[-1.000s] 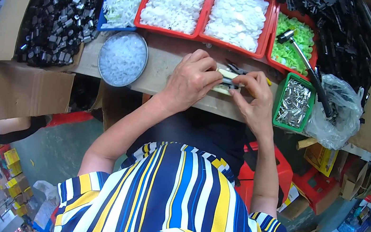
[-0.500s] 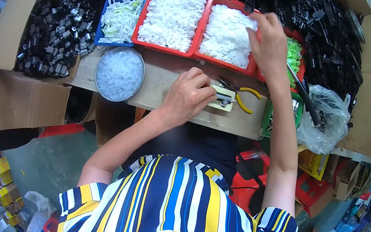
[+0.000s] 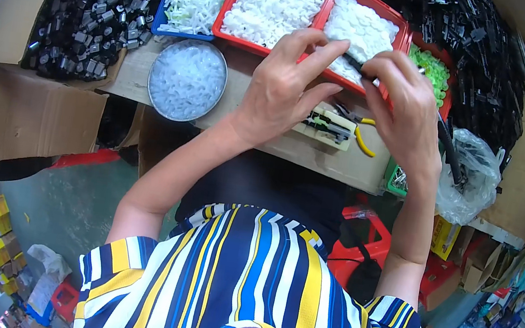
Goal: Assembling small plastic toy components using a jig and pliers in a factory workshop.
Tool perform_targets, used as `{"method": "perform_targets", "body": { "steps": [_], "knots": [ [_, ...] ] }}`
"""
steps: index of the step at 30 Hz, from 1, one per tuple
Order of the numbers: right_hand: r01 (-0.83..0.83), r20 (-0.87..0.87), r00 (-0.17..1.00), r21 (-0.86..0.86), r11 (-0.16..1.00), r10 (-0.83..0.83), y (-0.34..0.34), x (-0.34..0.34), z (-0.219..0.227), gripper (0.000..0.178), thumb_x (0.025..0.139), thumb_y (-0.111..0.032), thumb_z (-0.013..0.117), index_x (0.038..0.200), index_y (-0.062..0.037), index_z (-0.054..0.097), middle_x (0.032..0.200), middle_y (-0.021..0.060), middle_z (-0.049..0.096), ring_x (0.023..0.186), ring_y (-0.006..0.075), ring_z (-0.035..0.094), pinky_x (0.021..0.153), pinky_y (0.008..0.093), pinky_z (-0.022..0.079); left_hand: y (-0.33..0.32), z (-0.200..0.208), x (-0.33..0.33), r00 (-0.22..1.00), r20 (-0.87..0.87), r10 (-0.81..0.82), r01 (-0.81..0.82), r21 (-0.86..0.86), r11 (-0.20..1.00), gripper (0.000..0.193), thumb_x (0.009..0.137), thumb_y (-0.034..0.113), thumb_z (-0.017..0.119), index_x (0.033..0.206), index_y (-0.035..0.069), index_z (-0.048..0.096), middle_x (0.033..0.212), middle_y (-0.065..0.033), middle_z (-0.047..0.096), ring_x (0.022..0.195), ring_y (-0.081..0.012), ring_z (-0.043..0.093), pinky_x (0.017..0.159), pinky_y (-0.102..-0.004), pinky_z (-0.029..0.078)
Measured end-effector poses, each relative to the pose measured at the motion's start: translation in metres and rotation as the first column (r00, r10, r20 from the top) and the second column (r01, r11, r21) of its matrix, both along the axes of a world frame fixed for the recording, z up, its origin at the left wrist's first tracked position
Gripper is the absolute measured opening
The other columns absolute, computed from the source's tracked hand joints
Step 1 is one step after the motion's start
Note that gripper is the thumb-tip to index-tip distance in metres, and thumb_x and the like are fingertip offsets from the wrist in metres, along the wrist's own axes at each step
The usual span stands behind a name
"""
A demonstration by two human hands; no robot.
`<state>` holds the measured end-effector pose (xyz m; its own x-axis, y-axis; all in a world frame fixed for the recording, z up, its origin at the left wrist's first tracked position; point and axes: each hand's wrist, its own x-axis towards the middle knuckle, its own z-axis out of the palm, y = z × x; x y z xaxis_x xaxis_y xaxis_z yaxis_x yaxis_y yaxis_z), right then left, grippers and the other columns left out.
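Note:
My right hand [image 3: 407, 104] pinches a small narrow black part [image 3: 352, 62] over the front of the right-hand red tray [image 3: 400, 35]. White round pieces [image 3: 361, 26] fill that tray. My left hand [image 3: 280, 89] reaches toward the same part, thumb and forefinger apart, its forefinger tip close to the part's left end; whether it touches cannot be made out. Below the hands, a cream block [image 3: 340, 143] with dark slender parts in it lies on the cardboard surface, partly covered by my left hand. Beside it rest yellow-handled pliers [image 3: 365, 143].
A round metal dish [image 3: 186, 81] of translucent pieces stands left, below a blue tray [image 3: 190, 35] of whitish strips. Black-and-silver parts [image 3: 98, 17] fill a carton at far left. Green pieces [image 3: 429, 70], a clear plastic bag [image 3: 469, 188] and heaped black parts [image 3: 465, 31] lie right.
My right hand has come down from the tray with the black part between its fingers. My left hand has left the cream block and risen toward it. The view has shifted slightly.

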<state>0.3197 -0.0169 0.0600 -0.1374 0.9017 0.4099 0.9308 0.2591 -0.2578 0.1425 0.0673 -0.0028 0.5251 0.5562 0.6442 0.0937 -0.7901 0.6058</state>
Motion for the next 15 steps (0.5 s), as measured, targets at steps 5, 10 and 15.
{"method": "perform_targets", "body": {
  "steps": [5, 10, 15],
  "knots": [
    [-0.054, -0.324, 0.945, 0.013, 0.998, 0.056, -0.018, -0.009, 0.005, 0.031, 0.081, 0.0, 0.072, 0.11, -0.0022, 0.062, 0.102, 0.0117, 0.063, 0.085, 0.025, 0.067, 0.069, 0.0339, 0.054, -0.009, 0.007, 0.012, 0.989, 0.057, -0.136, 0.139, -0.051, 0.989, 0.029, 0.077, -0.001, 0.074, 0.106, 0.0, 0.07, 0.091, -0.0137, 0.066, 0.086, -0.0278, 0.067, 0.077, -0.0348, 0.056],
    [0.156, -0.29, 0.949, 0.085, 0.984, -0.126, -0.036, -0.017, -0.021, 0.046, 0.075, -0.007, 0.079, 0.117, -0.005, 0.062, 0.1, 0.0112, 0.065, 0.089, 0.0266, 0.066, 0.072, 0.037, 0.052, -0.029, 0.013, 0.016, 0.834, 0.552, 0.016, 0.477, -0.735, 0.482, 0.02, 0.086, 0.001, 0.073, 0.105, -0.005, 0.069, 0.089, -0.0065, 0.07, 0.083, -0.0129, 0.07, 0.074, -0.0259, 0.058],
    [0.174, -0.189, 0.971, 0.129, 0.976, -0.148, -0.043, -0.023, -0.043, 0.045, 0.074, -0.009, 0.079, 0.117, -0.0065, 0.063, 0.1, 0.0097, 0.067, 0.092, 0.0274, 0.064, 0.077, 0.039, 0.047, -0.033, 0.009, 0.003, 0.882, 0.457, 0.114, 0.431, -0.881, 0.192, 0.026, 0.086, 0.002, 0.075, 0.111, -0.002, 0.067, 0.094, -0.0046, 0.068, 0.083, -0.0096, 0.065, 0.081, -0.0237, 0.054]
  ]
}}
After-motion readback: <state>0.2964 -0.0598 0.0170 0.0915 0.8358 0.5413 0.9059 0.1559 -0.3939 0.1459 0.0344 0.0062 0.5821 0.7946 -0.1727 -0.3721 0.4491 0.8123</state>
